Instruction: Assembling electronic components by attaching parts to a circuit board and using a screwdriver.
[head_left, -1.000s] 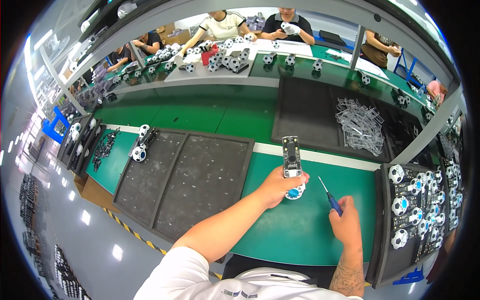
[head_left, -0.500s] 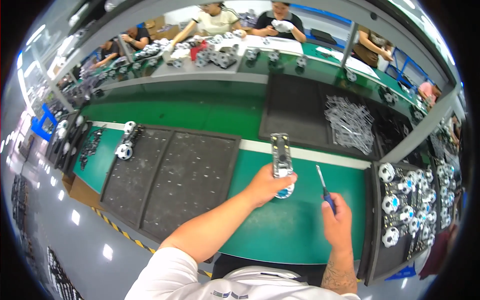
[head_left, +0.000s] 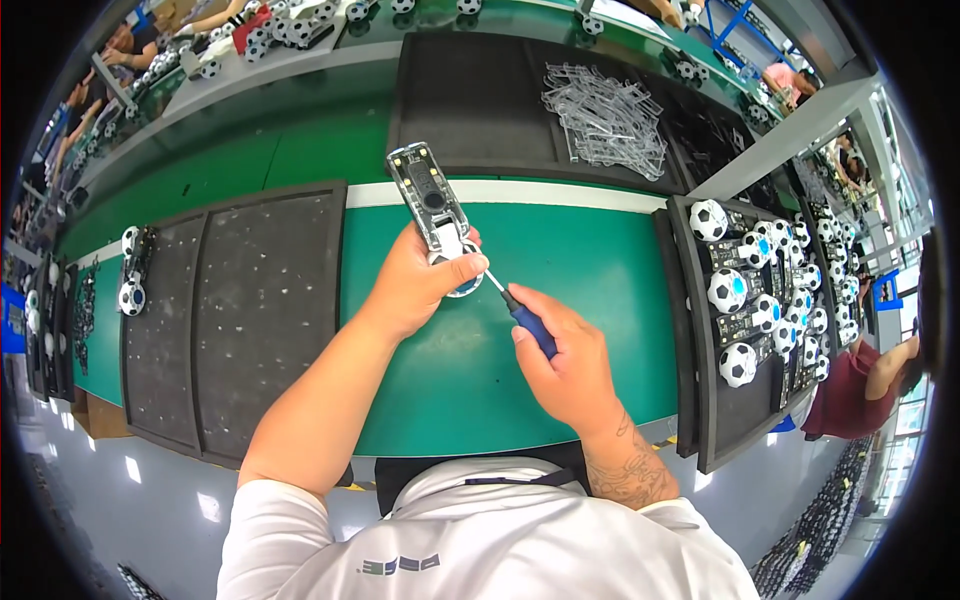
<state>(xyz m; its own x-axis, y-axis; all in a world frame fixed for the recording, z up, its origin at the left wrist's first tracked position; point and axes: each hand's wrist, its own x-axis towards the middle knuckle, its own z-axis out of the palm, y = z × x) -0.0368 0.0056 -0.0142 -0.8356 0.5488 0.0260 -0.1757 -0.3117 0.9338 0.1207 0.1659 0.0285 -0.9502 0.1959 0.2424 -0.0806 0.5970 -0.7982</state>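
While both hands meet over the green mat [head_left: 560, 260], nothing lies between them and the work. Beyond the left hand [head_left: 415, 285], a dark foam tray [head_left: 265, 290] sits bare on its near side, and further out to that side a narrower tray [head_left: 133, 270] carries a couple of small football-patterned balls. Ahead of the hands, past the white strip, another dark tray [head_left: 470, 100] holds a heap of clear plastic frames [head_left: 605, 120]. Out past the right hand [head_left: 565, 365], a long black tray [head_left: 700, 330] is packed with black-and-white balls [head_left: 727, 290], some with blue panels, lying among small dark boards. Other people work at the far bench, well apart.

Now the piece itself: a long clear plastic housing [head_left: 430, 195] with a dark board and a round black part inside, tilted up and away from the person. Its lower end is white with a blue round rim, tucked in the left hand's grip just above the mat. That left hand is wrapped firmly around this lower end, thumb across the front. The right hand is clenched on a blue-handled screwdriver [head_left: 520, 310], its thin metal tip reaching the housing's lower end right beside the left thumb; whether it actually touches is too fine to tell
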